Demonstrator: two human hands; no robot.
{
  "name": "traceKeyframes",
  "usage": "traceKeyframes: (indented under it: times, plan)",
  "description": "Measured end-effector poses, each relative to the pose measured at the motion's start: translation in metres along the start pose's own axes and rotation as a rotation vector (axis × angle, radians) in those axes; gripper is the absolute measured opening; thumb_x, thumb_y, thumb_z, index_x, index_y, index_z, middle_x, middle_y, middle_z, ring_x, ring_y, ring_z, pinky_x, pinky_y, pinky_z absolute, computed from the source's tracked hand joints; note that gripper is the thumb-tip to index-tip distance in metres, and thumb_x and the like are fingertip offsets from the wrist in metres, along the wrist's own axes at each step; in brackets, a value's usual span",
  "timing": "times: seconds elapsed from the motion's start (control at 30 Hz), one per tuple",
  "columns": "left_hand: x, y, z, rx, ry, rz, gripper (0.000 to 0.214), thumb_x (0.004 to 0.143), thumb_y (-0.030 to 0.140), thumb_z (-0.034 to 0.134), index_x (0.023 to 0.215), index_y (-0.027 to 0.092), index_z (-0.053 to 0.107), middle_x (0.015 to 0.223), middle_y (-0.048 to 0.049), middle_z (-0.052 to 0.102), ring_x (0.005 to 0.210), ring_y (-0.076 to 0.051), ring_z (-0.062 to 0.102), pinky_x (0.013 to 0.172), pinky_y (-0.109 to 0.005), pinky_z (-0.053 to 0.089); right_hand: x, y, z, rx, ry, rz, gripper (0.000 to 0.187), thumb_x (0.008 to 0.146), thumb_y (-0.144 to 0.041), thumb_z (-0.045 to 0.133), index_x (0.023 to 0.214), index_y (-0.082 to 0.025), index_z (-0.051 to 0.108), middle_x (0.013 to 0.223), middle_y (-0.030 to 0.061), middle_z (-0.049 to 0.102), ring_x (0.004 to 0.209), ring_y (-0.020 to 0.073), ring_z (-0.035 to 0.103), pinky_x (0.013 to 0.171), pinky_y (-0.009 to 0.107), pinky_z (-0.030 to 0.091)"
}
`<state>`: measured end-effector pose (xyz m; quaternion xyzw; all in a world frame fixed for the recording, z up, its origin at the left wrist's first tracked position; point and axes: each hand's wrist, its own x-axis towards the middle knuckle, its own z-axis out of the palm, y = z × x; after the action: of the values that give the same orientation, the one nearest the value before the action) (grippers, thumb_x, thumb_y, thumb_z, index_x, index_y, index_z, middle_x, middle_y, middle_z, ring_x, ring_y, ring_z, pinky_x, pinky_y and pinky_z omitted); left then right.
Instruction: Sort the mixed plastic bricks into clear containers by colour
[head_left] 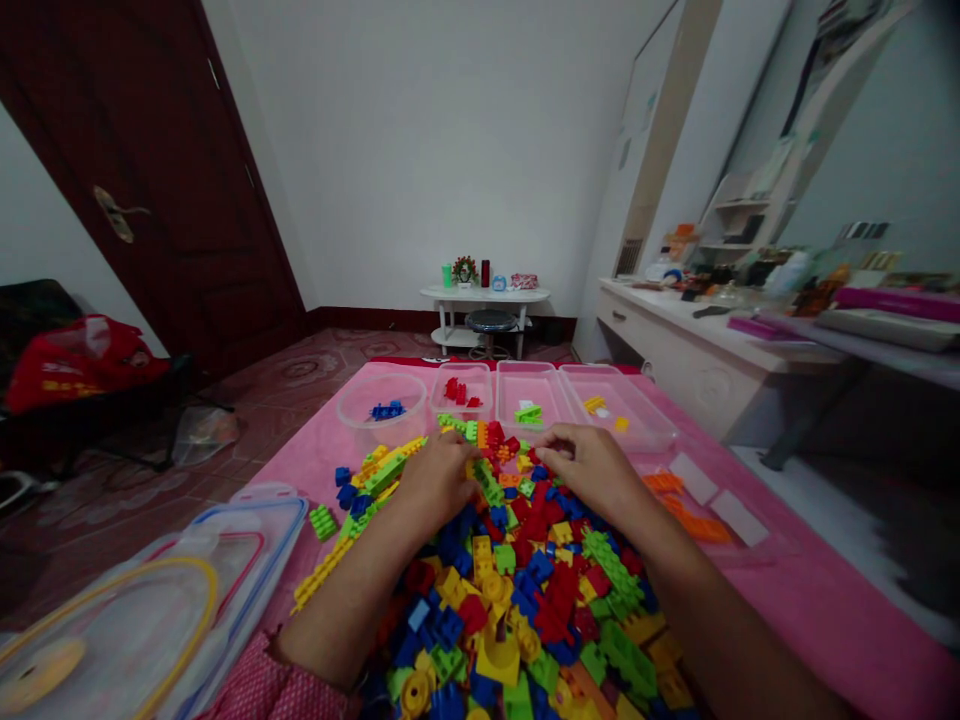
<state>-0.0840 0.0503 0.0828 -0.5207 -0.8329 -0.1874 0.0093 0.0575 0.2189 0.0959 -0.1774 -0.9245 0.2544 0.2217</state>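
Note:
A big heap of coloured plastic building bricks (525, 590) lies on a pink cloth in front of me. My left hand (439, 480) rests on the far part of the heap, fingers curled into the bricks near a green piece. My right hand (589, 465) is close beside it, fingers bent and pinched over red and blue bricks. What each hand grips is hidden by the fingers. Beyond the hands stand a round clear tub with blue bricks (382, 408), and trays with red bricks (461, 390), green bricks (529, 395) and yellow bricks (615, 405).
Clear container lids (135, 610) are stacked at my near left. Orange bricks and white flat pieces (701, 500) lie on the cloth at right. A white desk (697, 350) stands to the right, a small white table with a stool (484, 305) by the far wall, a dark door at left.

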Motion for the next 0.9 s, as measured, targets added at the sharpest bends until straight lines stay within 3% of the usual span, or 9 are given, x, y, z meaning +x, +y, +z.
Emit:
traceKeyframes:
  times: [0.17,0.27,0.37,0.47,0.57,0.67,0.77,0.9]
  plan:
    - [-0.001,-0.011,0.000,-0.060,-0.085,0.020,0.064,0.062,0.030,0.073,0.124,0.020,0.057,0.118,-0.0125,0.062,0.110,-0.030,0.055,0.095,-0.038,0.041,-0.007,-0.012,0.022,0.003,-0.096,-0.056,0.018,0.077,-0.022,0.053,0.081,-0.021,0.071,0.077,0.0022,0.070,0.070,0.0164,0.061,0.061,0.025,0.041]
    - [0.000,-0.011,-0.005,-0.112,0.003,-0.008,0.067,0.064,0.030,0.072,0.128,0.019,0.053,0.123,-0.0128,0.059,0.112,-0.029,0.054,0.096,-0.038,0.041,-0.008,-0.015,0.026,0.074,-0.095,-0.059,0.016,0.077,-0.023,0.054,0.079,-0.020,0.069,0.077,0.0025,0.069,0.069,0.0157,0.060,0.060,0.025,0.042]
    - [0.001,-0.004,-0.010,-0.192,0.129,0.054,0.069,0.066,0.029,0.073,0.130,0.022,0.050,0.128,-0.0101,0.056,0.116,-0.026,0.052,0.099,-0.037,0.040,-0.007,-0.019,0.026,0.307,-0.079,0.017,0.018,0.076,-0.025,0.056,0.088,-0.016,0.066,0.080,0.0038,0.067,0.069,0.0148,0.060,0.061,0.025,0.045]
    - [0.002,0.008,-0.010,-0.292,0.228,0.165,0.068,0.067,0.031,0.073,0.130,0.023,0.049,0.129,-0.0093,0.055,0.118,-0.024,0.051,0.101,-0.037,0.039,-0.006,-0.026,0.026,0.659,-0.139,0.147,0.043,0.077,-0.035,0.057,0.114,-0.013,0.055,0.083,0.0047,0.064,0.069,0.0152,0.062,0.054,0.024,0.047]
    - [0.002,0.019,-0.005,-0.366,0.312,0.265,0.065,0.069,0.030,0.073,0.129,0.023,0.048,0.125,-0.0087,0.058,0.115,-0.024,0.053,0.098,-0.039,0.041,-0.007,-0.032,0.027,0.828,-0.147,0.198,0.059,0.073,-0.044,0.062,0.122,-0.014,0.048,0.081,0.0039,0.064,0.059,0.0131,0.059,0.042,0.019,0.040]
    - [0.002,0.026,0.001,-0.382,0.359,0.322,0.065,0.069,0.026,0.073,0.129,0.023,0.048,0.124,-0.0079,0.059,0.114,-0.023,0.053,0.098,-0.039,0.042,-0.008,-0.036,0.025,0.855,-0.137,0.162,0.051,0.070,-0.042,0.066,0.112,-0.015,0.055,0.082,0.0041,0.065,0.057,0.0112,0.057,0.043,0.018,0.039]
    - [0.001,0.027,0.003,-0.363,0.339,0.323,0.070,0.067,0.030,0.075,0.131,0.021,0.046,0.128,-0.0092,0.055,0.118,-0.023,0.050,0.101,-0.039,0.040,-0.005,-0.028,0.018,0.806,-0.142,0.126,0.037,0.069,-0.037,0.067,0.097,-0.014,0.062,0.084,0.0058,0.068,0.070,0.0150,0.062,0.055,0.022,0.047]
    - [-0.001,0.026,0.002,-0.331,0.249,0.289,0.056,0.071,0.031,0.071,0.124,0.022,0.054,0.125,-0.0080,0.058,0.115,-0.023,0.052,0.098,-0.040,0.042,0.006,0.007,-0.002,0.574,0.111,0.298,0.043,0.062,-0.030,0.070,0.099,-0.010,0.063,0.084,0.0090,0.069,0.078,0.0207,0.065,0.063,0.027,0.052]
